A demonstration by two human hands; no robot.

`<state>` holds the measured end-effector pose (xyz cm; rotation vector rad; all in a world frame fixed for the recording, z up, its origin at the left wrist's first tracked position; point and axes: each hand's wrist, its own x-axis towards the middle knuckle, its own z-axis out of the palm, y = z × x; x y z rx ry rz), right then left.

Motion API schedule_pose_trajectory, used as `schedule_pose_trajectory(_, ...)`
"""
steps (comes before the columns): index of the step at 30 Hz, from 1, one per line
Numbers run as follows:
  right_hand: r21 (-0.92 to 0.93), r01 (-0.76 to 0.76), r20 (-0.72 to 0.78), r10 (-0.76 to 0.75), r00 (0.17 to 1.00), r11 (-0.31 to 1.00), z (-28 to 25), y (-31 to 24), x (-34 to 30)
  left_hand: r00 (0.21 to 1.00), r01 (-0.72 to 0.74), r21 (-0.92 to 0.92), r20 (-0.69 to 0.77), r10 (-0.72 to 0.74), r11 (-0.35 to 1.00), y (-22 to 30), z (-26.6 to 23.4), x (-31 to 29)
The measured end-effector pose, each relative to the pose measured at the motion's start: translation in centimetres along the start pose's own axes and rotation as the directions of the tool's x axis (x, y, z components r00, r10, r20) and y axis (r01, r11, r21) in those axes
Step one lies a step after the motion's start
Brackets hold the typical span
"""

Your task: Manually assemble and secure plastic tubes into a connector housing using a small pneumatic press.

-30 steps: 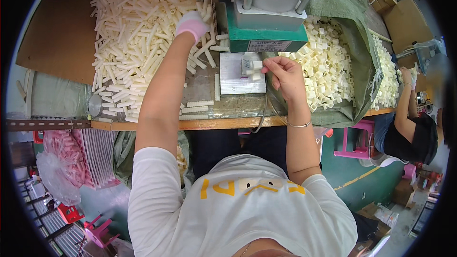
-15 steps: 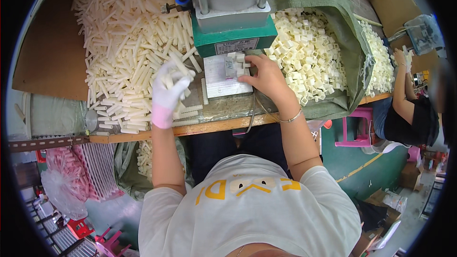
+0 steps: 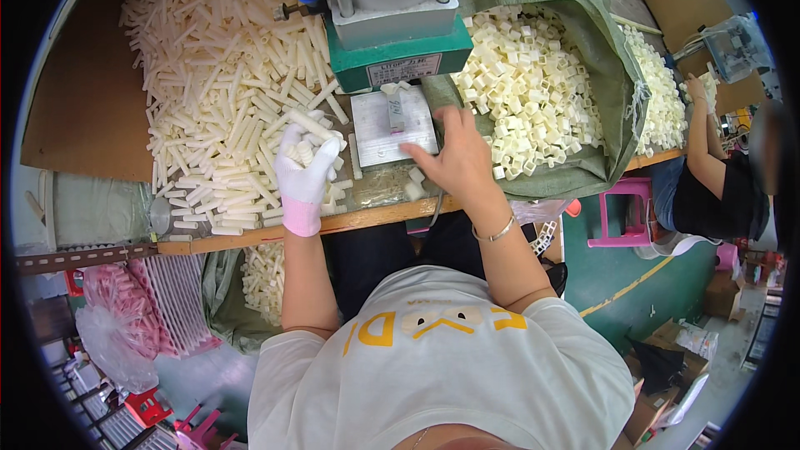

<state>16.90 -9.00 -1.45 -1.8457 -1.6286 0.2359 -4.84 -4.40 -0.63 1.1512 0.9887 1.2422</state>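
**Cream plastic rods in my left hand, right hand clear of the press**

Cream plastic is everywhere on this worktop (image 3: 250,237). Half a second ago my right hand (image 3: 457,162) was up at the metal plate (image 3: 390,127) under the green press (image 3: 398,54), fingers pinched at the small part there. Now it has drawn back toward me and sits spread over the plate's near right corner, fingers loosely open, gripping nothing I can see. A small pale piece (image 3: 395,110) stands on the plate below the press head, so I judge the seating done and the press free to act on it.

My left hand (image 3: 305,168), in a white glove with a pink cuff, has shifted right from the pile of long rods (image 3: 217,92) and is closed around a small bunch of rods (image 3: 310,135), held just left of the plate. That reads as the next supply ready.

The heap of short square pieces (image 3: 533,87) lies on the green sack (image 3: 600,58) to my right, untouched by either hand. Another person (image 3: 708,175) sits at the far right.
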Motion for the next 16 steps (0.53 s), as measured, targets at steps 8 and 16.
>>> schedule_pose_trajectory(8, 0.113, 0.226, 0.219, -0.246, 0.944, 0.968, -0.2, 1.4, -4.0, 1.000, -0.027, 0.109, -0.007, 0.028, 0.994, 0.2, -0.6, -0.8)
schedule_pose_trajectory(16, -0.042, 0.487, 0.555, -0.385, 0.737, 0.872, 1.0, 0.8, -1.7, 0.992, 0.124, 0.140, 0.009, -0.126, 0.982, -0.2, -1.3, -1.8)
